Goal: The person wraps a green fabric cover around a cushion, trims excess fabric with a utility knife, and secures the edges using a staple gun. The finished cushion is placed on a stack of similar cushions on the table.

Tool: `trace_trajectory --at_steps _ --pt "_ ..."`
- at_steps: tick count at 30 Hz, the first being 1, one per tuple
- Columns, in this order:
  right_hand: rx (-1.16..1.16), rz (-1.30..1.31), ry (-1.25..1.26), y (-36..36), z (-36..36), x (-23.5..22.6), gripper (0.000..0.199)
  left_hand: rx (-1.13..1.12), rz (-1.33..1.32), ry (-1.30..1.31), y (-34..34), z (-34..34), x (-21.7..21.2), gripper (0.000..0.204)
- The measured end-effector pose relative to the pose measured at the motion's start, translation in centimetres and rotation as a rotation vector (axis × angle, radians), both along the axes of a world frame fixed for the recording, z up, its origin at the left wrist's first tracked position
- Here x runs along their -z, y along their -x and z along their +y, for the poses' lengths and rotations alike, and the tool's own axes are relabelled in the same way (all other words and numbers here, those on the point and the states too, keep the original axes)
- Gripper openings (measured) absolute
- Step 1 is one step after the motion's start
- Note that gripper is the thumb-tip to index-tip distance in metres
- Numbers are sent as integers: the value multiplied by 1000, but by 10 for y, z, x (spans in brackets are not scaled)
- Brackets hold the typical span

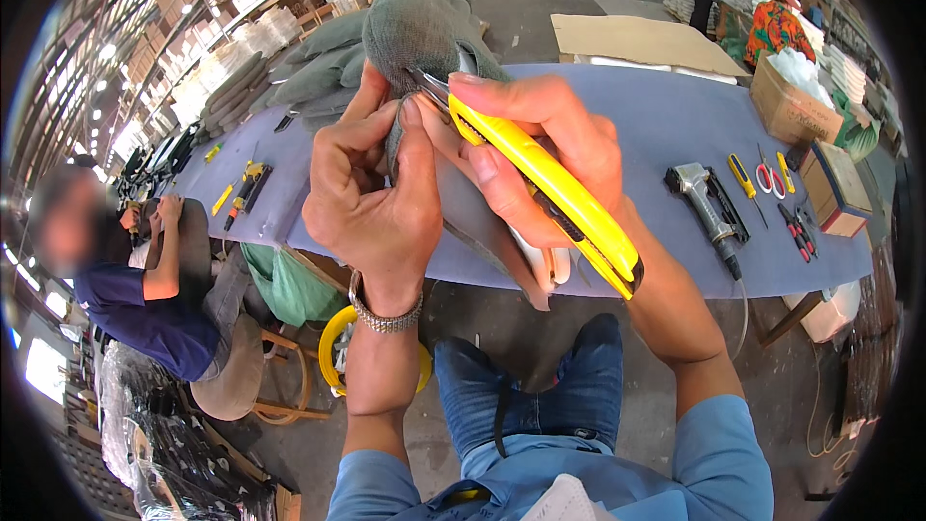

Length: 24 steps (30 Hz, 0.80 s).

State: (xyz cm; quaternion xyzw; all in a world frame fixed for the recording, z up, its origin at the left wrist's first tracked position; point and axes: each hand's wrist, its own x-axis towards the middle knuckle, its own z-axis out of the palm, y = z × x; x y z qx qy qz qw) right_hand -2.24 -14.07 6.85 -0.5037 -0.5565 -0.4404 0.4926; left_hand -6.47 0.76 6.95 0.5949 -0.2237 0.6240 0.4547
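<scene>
- Across the head view, a long blue-grey cloth-covered worktable [656,116] is standing before me.
- My left hand [374,195] is pinching the edge of a grey-green woven-fabric cushion [410,29] over the table, thumb pressed against finger.
- My right hand [559,130] is gripping a yellow plastic utility knife [569,201], fingers wrapped round it, its metal blade meeting the fabric.
- A silver-and-black staple gun [696,195] is lying to the right.

knife [585,217]: yellow | fabric [415,37]: grey-green | tabletop [666,121]: greyish-blue | bucket [328,352]: yellow | top [775,31]: orange-green, patterned
</scene>
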Motion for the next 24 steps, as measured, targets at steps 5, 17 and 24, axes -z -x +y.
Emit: trace_trajectory --at_steps 5,17,24 --pt "48 -50 -26 2 1 2 38 5 14 -17 2 1 1 15" --pt "-14 130 -19 -1 -8 13 49 53 87 -4 1 4 -1 12" --pt "-65 280 -206 6 -28 10 47 -5 96 -27 0 1 -6 10"
